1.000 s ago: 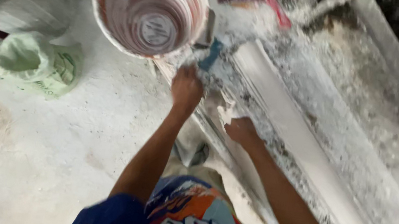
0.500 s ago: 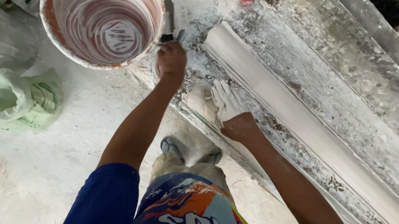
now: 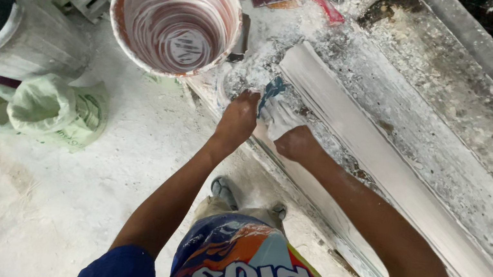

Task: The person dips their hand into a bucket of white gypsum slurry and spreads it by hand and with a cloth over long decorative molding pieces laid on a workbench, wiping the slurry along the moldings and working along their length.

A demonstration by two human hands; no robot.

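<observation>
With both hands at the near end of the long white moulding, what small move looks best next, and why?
Probably draw the right hand a little farther along the white moulding. Both hands sit at its near end, the left hand by a blue-handled tool, and the rest of the strip runs away untouched beside the plaster-streaked bucket.

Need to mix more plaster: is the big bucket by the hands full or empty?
Empty, as far as the view shows. The bucket stands upright, and its bare bottom shows, with only white and reddish smears on the inner wall.
</observation>
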